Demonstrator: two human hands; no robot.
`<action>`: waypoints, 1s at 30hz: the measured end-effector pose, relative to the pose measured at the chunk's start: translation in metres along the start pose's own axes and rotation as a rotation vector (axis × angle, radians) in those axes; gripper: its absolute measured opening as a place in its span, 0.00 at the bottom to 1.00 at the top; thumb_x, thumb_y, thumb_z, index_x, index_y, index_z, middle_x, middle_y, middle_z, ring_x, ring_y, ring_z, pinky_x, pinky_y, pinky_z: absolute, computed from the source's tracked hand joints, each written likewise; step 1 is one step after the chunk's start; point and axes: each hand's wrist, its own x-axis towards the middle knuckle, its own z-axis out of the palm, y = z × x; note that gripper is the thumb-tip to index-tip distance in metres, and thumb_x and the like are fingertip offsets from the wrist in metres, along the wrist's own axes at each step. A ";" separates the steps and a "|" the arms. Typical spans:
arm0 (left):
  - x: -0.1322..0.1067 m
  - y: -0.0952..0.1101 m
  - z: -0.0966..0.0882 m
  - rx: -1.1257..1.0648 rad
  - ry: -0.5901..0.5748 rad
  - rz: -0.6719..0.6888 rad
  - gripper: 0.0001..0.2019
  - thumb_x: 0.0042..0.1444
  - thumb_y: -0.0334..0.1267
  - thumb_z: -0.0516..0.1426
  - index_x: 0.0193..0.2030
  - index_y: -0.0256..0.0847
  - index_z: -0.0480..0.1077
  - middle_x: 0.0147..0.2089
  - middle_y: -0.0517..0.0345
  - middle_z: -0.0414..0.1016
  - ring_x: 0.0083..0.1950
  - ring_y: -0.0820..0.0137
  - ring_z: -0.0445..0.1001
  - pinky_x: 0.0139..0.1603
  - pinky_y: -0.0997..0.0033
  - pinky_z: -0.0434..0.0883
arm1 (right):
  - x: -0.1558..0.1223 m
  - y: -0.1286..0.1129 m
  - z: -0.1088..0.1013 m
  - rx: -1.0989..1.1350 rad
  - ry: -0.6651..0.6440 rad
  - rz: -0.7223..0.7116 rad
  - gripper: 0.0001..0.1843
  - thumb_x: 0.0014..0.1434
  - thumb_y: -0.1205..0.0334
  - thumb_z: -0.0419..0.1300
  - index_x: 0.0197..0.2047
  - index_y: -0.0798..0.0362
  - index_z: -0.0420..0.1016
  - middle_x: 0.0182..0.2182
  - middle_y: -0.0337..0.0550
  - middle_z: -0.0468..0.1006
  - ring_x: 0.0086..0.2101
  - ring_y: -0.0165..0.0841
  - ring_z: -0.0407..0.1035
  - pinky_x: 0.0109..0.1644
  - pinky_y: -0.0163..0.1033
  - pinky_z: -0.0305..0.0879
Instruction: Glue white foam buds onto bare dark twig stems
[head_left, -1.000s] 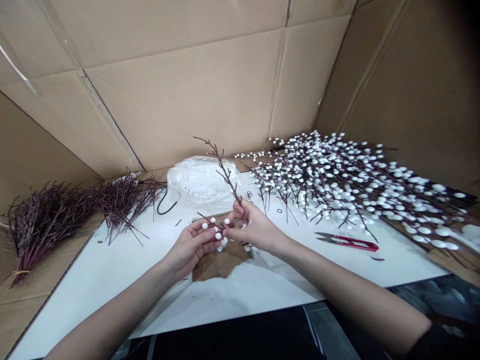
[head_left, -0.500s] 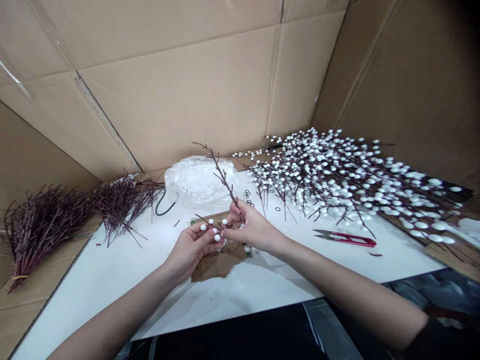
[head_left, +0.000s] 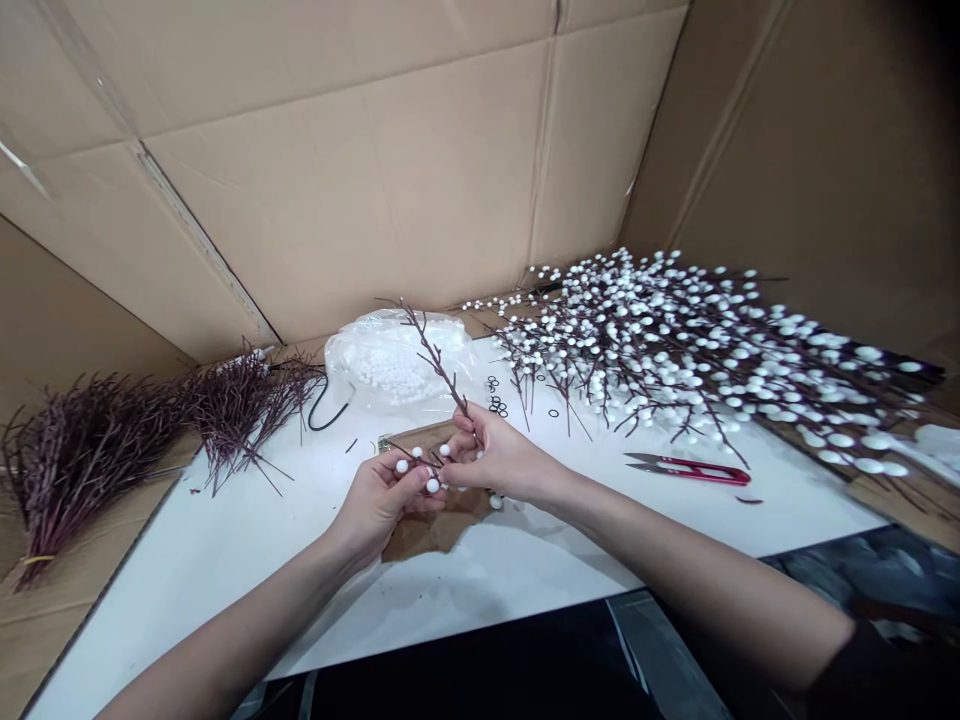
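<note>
Branch (head_left: 443, 370) tip sits lower against the plastic bag (head_left: 342, 352) than a second ago, we've got it gripped low in our right hand (head_left: 501, 456), long axis slanting up-left from there, left hand (head_left: 377, 503) pinching the white-balled twig (head_left: 433, 486) just beside

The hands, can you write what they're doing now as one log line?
right hand: holding twig, tip upward | left hand: pinching beside white balls | scissors: on table | plastic bag: beyond hands
</note>
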 end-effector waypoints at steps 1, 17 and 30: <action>0.000 0.000 0.000 0.000 0.005 -0.004 0.12 0.44 0.39 0.66 0.33 0.34 0.72 0.28 0.59 0.76 0.28 0.75 0.75 0.31 0.76 0.75 | 0.000 0.000 0.000 0.009 -0.001 0.001 0.23 0.42 0.73 0.63 0.31 0.50 0.49 0.25 0.28 0.66 0.23 0.22 0.59 0.24 0.27 0.52; 0.001 -0.001 -0.006 -0.045 -0.035 -0.175 0.12 0.39 0.36 0.69 0.30 0.32 0.74 0.28 0.56 0.76 0.31 0.74 0.75 0.34 0.79 0.74 | -0.002 -0.004 -0.003 0.039 -0.048 0.032 0.24 0.41 0.73 0.64 0.31 0.50 0.50 0.26 0.30 0.68 0.23 0.23 0.63 0.24 0.28 0.55; 0.000 -0.002 -0.004 -0.091 -0.042 -0.138 0.13 0.40 0.37 0.68 0.31 0.33 0.73 0.27 0.58 0.75 0.29 0.76 0.74 0.31 0.81 0.74 | -0.004 -0.005 -0.004 -0.017 -0.039 0.003 0.25 0.42 0.68 0.67 0.31 0.49 0.50 0.26 0.31 0.69 0.24 0.24 0.63 0.24 0.29 0.55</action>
